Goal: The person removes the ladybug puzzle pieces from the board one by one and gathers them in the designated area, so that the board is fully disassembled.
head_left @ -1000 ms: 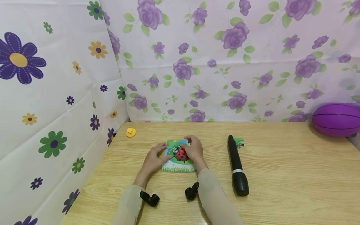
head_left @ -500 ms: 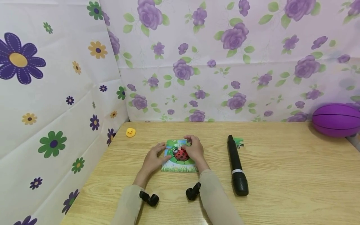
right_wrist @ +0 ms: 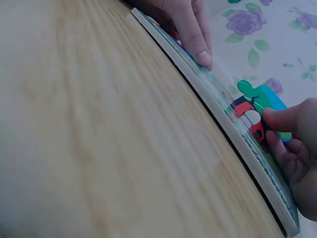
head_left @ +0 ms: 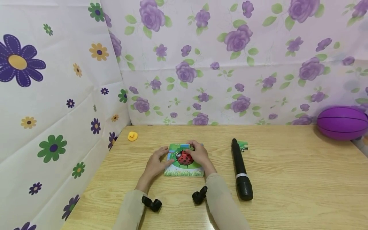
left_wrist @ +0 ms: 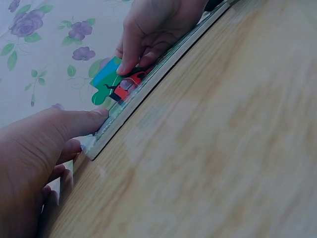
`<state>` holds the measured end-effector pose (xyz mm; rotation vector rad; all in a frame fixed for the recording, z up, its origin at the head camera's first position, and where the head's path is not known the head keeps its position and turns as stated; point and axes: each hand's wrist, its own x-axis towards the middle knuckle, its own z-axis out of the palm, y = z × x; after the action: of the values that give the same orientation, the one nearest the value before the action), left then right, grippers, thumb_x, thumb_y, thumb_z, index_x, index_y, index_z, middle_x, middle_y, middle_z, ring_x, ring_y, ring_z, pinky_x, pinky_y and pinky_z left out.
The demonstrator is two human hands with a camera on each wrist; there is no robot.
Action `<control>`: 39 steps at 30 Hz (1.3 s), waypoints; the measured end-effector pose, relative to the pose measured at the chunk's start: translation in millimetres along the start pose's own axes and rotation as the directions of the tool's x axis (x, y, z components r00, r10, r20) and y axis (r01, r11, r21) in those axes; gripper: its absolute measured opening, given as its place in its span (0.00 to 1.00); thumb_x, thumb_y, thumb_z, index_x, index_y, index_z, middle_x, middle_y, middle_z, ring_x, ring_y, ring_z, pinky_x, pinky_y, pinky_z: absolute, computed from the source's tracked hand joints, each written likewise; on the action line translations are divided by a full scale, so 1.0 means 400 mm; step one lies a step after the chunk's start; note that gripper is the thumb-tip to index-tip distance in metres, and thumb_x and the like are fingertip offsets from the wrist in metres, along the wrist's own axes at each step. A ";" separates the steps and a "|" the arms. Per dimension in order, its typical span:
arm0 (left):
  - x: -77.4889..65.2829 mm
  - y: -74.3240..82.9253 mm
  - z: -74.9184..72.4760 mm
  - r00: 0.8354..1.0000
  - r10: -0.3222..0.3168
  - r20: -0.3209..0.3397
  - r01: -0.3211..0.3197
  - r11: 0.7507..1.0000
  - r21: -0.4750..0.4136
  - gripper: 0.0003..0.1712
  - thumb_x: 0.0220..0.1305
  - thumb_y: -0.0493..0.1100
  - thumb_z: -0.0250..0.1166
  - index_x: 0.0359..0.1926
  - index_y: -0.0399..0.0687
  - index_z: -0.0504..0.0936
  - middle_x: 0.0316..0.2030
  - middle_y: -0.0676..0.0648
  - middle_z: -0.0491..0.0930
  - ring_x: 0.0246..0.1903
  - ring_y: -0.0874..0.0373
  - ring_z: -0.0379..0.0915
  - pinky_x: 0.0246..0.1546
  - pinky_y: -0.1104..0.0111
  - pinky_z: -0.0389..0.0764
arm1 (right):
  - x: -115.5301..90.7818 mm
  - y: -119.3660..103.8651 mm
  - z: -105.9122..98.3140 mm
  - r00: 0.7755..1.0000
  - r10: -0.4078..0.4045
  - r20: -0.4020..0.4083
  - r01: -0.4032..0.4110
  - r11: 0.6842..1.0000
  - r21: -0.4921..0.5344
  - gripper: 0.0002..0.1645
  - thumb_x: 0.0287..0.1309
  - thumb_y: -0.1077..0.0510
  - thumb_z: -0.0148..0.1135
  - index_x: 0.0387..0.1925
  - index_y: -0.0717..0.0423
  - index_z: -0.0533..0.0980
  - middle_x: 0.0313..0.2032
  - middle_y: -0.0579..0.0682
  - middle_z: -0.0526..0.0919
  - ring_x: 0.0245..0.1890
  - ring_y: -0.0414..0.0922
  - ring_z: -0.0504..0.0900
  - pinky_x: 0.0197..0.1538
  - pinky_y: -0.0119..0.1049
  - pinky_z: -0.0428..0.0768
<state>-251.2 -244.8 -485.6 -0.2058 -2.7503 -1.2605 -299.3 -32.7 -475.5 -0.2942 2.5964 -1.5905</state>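
The right hand (head_left: pixel 198 155) pinches, thumb against fingers, a thin green-and-blue jigsaw piece with a rounded tab (right_wrist: pixel 262 96). The wrist views show it tipped up above the upper right part of a flat, square ladybird puzzle board with a grass-printed lower edge (head_left: pixel 184 174); whether its lower edge touches the board, I cannot tell. The left hand (head_left: pixel 154 164) lies at the board's left side, its thumb extended on the printed face and apart from its relaxed fingers.

The step in hand looks like settling the piece on the board. A light pinch near the piece's rim should serve best, leaving the tab free to be turned and lined up with the printed lines. Levelling the piece before pressing is wiser than forcing it at a slant, which could scuff a corner or nudge its neighbours. Gentle pressure from the left thumb should help stop the board sliding on the pale wood-grain table (head_left: pixel 287 191).

Well to the right lies a black microphone with a white band (head_left: pixel 241 169), partly covering a small green printed piece (head_left: pixel 244 145). A yellow toy duck (head_left: pixel 132 136) and a purple ball with black lines (head_left: pixel 342 123) sit farther out, well apart from the hands.
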 end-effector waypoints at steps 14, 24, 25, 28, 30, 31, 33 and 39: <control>0.000 0.003 -0.001 1.000 -0.005 0.003 0.005 1.000 -0.009 0.35 0.59 0.48 0.70 0.65 0.41 0.73 0.70 0.45 0.67 0.75 0.45 0.52 0.74 0.47 0.56 | -0.001 -0.003 -0.011 0.994 -0.048 0.100 0.055 0.996 -0.066 0.16 0.71 0.54 0.52 0.56 0.49 0.76 0.53 0.57 0.81 0.54 0.54 0.78 0.52 0.48 0.77; -0.002 0.006 0.000 1.000 -0.008 -0.005 0.008 1.000 -0.008 0.35 0.59 0.47 0.70 0.65 0.40 0.73 0.70 0.44 0.67 0.75 0.46 0.53 0.74 0.47 0.57 | -0.008 -0.002 -0.004 0.994 -0.085 0.067 0.090 0.994 -0.067 0.14 0.71 0.54 0.51 0.52 0.52 0.77 0.51 0.57 0.82 0.52 0.54 0.79 0.49 0.47 0.76; -0.003 0.006 -0.001 1.000 -0.007 -0.005 0.007 1.000 -0.010 0.35 0.59 0.47 0.70 0.65 0.40 0.73 0.70 0.44 0.67 0.75 0.46 0.53 0.74 0.47 0.57 | -0.009 -0.003 -0.003 0.995 -0.084 0.059 0.087 0.994 -0.066 0.15 0.71 0.54 0.51 0.53 0.52 0.77 0.51 0.57 0.82 0.52 0.54 0.79 0.49 0.47 0.77; -0.005 0.008 -0.003 1.000 0.000 -0.005 0.000 1.000 -0.019 0.35 0.59 0.47 0.70 0.65 0.39 0.73 0.70 0.44 0.67 0.75 0.45 0.52 0.74 0.47 0.57 | -0.012 -0.004 0.002 0.997 -0.066 0.032 0.068 0.996 -0.056 0.18 0.71 0.52 0.51 0.56 0.53 0.76 0.55 0.58 0.81 0.56 0.56 0.78 0.53 0.51 0.78; -0.005 0.010 -0.004 1.000 0.004 -0.006 -0.004 1.000 -0.024 0.35 0.59 0.47 0.70 0.65 0.39 0.73 0.70 0.43 0.67 0.75 0.44 0.52 0.74 0.46 0.56 | -0.012 -0.004 0.004 0.999 -0.049 0.012 0.050 0.998 -0.030 0.20 0.71 0.52 0.51 0.59 0.53 0.74 0.58 0.60 0.78 0.59 0.58 0.76 0.58 0.55 0.77; -0.006 0.010 -0.004 1.000 0.006 -0.007 -0.007 1.000 -0.025 0.35 0.59 0.47 0.70 0.65 0.38 0.73 0.70 0.43 0.67 0.75 0.44 0.52 0.74 0.46 0.56 | -0.012 -0.005 0.004 0.999 -0.039 0.003 0.039 0.999 -0.007 0.21 0.71 0.52 0.51 0.61 0.53 0.73 0.60 0.60 0.77 0.62 0.59 0.74 0.61 0.57 0.75; -0.006 0.011 -0.004 1.000 0.007 -0.009 -0.008 1.000 -0.025 0.35 0.59 0.47 0.70 0.64 0.38 0.74 0.70 0.43 0.67 0.75 0.44 0.52 0.74 0.46 0.56 | -0.011 -0.005 0.004 1.000 -0.027 -0.009 0.027 0.998 0.053 0.21 0.71 0.52 0.51 0.61 0.53 0.71 0.63 0.63 0.74 0.66 0.61 0.71 0.64 0.59 0.73; -0.005 0.004 0.000 1.000 0.014 -0.015 -0.014 1.000 -0.021 0.34 0.59 0.47 0.70 0.64 0.39 0.74 0.70 0.43 0.67 0.74 0.44 0.53 0.73 0.46 0.58 | -0.007 -0.008 0.001 0.999 -0.026 -0.020 0.029 0.982 0.189 0.19 0.70 0.55 0.53 0.59 0.56 0.68 0.65 0.69 0.70 0.69 0.62 0.67 0.66 0.59 0.71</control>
<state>-248.8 -243.7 -484.7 -0.2162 -2.7195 -1.2823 -296.0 -33.9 -473.1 -0.3035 2.4392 -1.8404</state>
